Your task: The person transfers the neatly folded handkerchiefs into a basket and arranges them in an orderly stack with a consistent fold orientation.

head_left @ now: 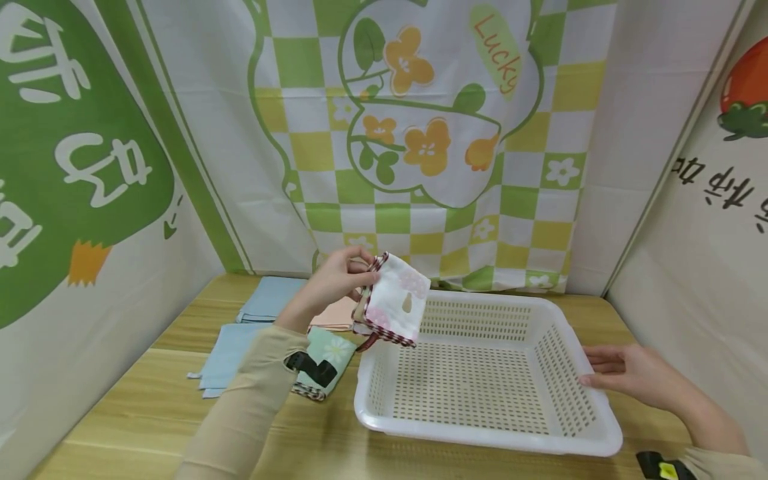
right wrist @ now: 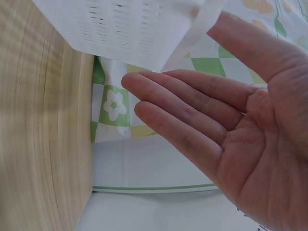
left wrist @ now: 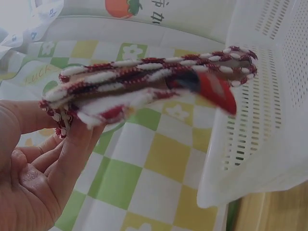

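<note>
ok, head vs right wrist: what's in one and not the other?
Only head: the left hand gripping a folded white cloth, plus the blue cloths, peach cloth and green flowered cloth on the table; also the "Lucky" lettering.

Only right wrist: the palm side of the right hand, fingers extended.

Both: that right hand at the white basket, part of the wood-grain tabletop, and the checkered curtain.

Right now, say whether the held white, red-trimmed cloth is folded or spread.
Folded: the cloth shows stacked trimmed edges in the left wrist view.
</note>
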A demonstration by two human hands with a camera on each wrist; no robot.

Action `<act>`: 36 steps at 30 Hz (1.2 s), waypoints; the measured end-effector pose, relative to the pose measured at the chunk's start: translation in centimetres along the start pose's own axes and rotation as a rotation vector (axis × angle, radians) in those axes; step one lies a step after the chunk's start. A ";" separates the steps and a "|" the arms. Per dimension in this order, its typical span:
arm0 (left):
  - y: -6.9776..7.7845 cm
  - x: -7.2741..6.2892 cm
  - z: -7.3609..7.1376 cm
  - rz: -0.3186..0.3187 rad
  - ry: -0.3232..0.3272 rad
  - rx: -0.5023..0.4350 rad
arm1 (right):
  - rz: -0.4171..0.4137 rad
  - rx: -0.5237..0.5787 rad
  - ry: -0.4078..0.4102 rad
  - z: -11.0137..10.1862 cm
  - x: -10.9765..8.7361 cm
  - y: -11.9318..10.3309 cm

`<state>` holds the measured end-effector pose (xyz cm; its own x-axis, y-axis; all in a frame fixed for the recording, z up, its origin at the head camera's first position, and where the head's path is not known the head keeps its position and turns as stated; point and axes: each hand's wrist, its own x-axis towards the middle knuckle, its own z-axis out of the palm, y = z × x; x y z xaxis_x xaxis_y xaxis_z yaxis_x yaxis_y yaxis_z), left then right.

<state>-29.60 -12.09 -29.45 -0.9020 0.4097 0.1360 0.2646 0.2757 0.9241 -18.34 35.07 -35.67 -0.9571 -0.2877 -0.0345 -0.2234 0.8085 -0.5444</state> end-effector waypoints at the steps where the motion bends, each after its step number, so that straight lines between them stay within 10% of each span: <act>1: 0.0 0.2 0.1 -0.001 -0.001 -0.001 | 0.001 -0.003 0.000 0.0 0.0 0.0; 36: 1.0 3.7 4.5 -0.041 -0.060 -0.047 | 0.023 0.013 -0.005 0.0 0.1 0.3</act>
<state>-31.14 -6.36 -29.61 -0.8895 0.4503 0.0777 0.2104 0.2528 0.9443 -18.50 35.27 -35.86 -0.9609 -0.2721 -0.0513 -0.1992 0.8081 -0.5543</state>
